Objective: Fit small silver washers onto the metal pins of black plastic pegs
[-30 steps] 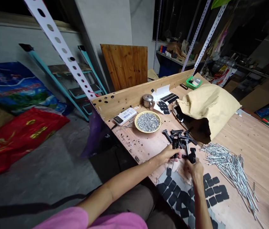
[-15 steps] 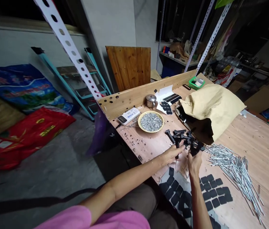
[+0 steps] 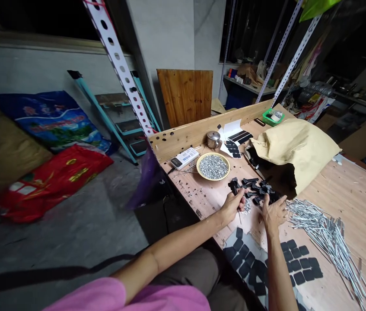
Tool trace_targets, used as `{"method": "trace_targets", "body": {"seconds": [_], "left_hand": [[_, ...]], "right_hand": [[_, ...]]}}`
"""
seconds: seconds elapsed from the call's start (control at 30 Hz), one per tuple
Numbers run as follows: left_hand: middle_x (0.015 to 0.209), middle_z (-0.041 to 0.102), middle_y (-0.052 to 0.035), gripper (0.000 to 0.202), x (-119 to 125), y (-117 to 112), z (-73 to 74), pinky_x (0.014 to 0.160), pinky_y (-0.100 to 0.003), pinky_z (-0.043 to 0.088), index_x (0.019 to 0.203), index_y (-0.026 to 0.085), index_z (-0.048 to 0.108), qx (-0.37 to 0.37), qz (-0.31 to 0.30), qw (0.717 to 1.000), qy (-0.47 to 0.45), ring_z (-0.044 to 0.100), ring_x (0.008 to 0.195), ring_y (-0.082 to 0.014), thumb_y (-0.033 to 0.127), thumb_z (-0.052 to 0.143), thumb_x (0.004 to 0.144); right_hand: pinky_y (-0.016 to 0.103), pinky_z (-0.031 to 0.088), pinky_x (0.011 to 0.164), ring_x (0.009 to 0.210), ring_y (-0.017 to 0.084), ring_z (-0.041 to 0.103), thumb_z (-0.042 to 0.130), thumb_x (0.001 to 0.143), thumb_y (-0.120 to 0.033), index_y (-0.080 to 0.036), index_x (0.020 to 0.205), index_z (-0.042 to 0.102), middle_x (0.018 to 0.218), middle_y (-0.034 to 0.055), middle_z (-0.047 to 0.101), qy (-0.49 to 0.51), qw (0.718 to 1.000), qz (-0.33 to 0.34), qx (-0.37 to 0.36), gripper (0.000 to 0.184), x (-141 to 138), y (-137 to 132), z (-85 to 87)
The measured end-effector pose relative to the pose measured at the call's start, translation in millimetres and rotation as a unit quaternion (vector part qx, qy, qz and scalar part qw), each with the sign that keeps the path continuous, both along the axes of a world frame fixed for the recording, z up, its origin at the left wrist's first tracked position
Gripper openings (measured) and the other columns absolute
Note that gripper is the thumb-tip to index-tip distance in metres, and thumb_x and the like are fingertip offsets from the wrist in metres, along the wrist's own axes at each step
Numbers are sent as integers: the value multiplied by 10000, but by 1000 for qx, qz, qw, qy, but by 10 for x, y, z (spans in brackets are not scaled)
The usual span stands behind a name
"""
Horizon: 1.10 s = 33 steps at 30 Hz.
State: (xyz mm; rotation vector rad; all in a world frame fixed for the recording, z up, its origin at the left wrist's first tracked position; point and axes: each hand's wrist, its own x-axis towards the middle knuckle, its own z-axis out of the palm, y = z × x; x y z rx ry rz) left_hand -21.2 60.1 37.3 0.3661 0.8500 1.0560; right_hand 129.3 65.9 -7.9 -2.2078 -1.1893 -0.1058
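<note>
My left hand rests on the wooden table with its fingers pinched round a small black plastic part. My right hand lies just to its right, fingers curled over the near edge of a pile of black plastic parts; whether it grips one is hidden. A small scatter of tiny metal bits lies between the two hands. Below the hands is a sheet of black pads.
A yellow bowl of small silver screws stands behind the pile, with a white device and a metal cup near the raised wooden back edge. A tan paper bag lies behind; a heap of metal rods spreads right.
The view has shifted, so the table sits further right in the picture. My right hand moved from near the pad sheet up onto the black parts pile; my left hand stayed beside it.
</note>
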Motion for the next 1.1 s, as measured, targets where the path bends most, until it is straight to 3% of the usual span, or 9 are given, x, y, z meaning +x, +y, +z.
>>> {"method": "trace_targets", "body": {"seconds": [0.2, 0.33, 0.43, 0.57, 0.67, 0.77, 0.9, 0.97, 1.1], "left_hand": [[494, 418, 77, 397, -51, -13, 29, 410, -161, 266, 783, 133, 562, -8, 39, 999, -35, 317, 379, -15, 504, 678, 707], [508, 420, 74, 405, -42, -34, 50, 425, -162, 282, 791, 133, 555, -23, 64, 995, -71, 322, 396, -17, 513, 672, 713], [524, 436, 66, 386, -46, -107, 78, 456, -169, 331, 793, 134, 563, -39, 65, 993, -90, 359, 419, -28, 501, 664, 729], [630, 533, 10, 401, -212, -423, 72, 626, -246, 467, 798, 134, 593, -36, -69, 995, -67, 520, 564, -88, 526, 645, 733], [733, 605, -50, 370, -422, -782, 47, 726, -332, 491, 826, 135, 632, 89, -248, 962, 67, 588, 706, -166, 489, 665, 726], [1024, 634, -89, 191, -554, -993, 34, 961, -389, 388, 893, 188, 675, 377, -192, 851, 310, 534, 1049, -242, 306, 689, 743], [979, 663, -88, 194, -562, -905, -70, 961, -361, 381, 918, 200, 688, 508, -204, 710, 443, 569, 1005, -216, 216, 498, 881], [852, 671, -77, 255, -556, -817, -172, 826, -293, 447, 937, 191, 683, 495, -214, 701, 467, 608, 837, -183, 241, 435, 912], [877, 668, -58, 309, -604, -714, -343, 756, -234, 447, 972, 201, 658, 404, -175, 766, 468, 609, 816, -160, 330, 381, 928]], "right_hand": [[577, 266, 983, 1299, 349, 303, 313, 832, -632, -125, 1356, 399, 1400, 199, 385, -26, 990, 134, 27, 734, -256, -463, 94], [396, 459, 829, 942, 242, 615, 314, 854, -591, -143, 1171, 570, 1043, 144, 659, 153, 962, 225, 15, 606, -613, -881, -36], [308, 488, 661, 659, 188, 633, 350, 838, -604, -167, 948, 644, 752, 72, 680, 223, 943, 245, 10, 538, -682, -1063, -36], [282, 477, 593, 577, 170, 619, 389, 821, -604, -186, 873, 609, 687, 43, 659, 235, 948, 214, 18, 476, -526, -1219, 106], [278, 479, 570, 581, 173, 625, 479, 781, -592, -198, 935, 561, 701, 33, 663, 262, 945, 194, 13, 431, -377, -1341, 184], [265, 475, 568, 571, 160, 611, 535, 776, -539, -207, 1006, 529, 673, 5, 647, 278, 927, 252, -18, 404, -311, -1427, 230], [253, 465, 579, 557, 149, 590, 474, 832, -512, -205, 1049, 505, 603, -23, 604, 305, 897, 314, -62, 378, -305, -1380, 281], [261, 460, 580, 557, 151, 589, 429, 846, -526, -211, 1035, 518, 645, -9, 617, 261, 909, 313, -84, 378, -254, -1281, 257], [268, 410, 534, 652, 177, 593, 444, 822, -504, -232, 962, 575, 912, 58, 623, 30, 948, 286, -134, 333, -15, -1015, 60]]}}
